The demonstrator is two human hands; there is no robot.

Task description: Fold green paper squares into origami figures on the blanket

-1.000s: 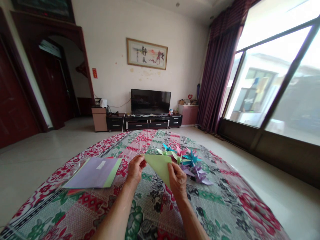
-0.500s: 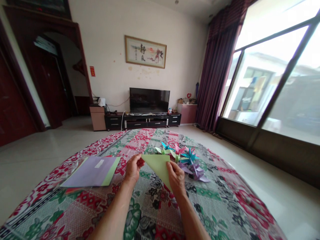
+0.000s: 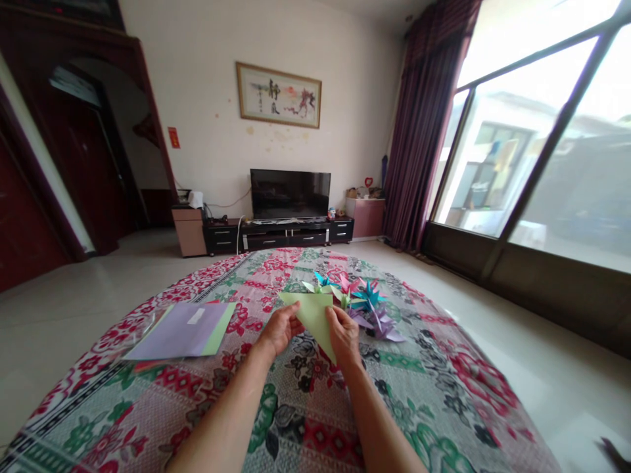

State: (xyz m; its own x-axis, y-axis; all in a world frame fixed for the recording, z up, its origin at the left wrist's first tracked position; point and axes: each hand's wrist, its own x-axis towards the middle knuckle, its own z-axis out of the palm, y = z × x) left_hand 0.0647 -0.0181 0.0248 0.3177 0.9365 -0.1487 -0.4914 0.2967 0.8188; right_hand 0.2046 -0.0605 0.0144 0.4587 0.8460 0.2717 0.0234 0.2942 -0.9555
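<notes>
Right hand: thumb and fingers closed on the right edge of a green paper folded to a triangle. Left hand: fingers partly curled, thumb at the slanting left edge; whether they pinched it could not be told. The paper was held above the counter, which a flowered cloth covered. Folded paper cranes in blue, pink, green and purple lay just beyond the right hand. A purple-topped paper stack lay to the left, apart from both hands.
</notes>
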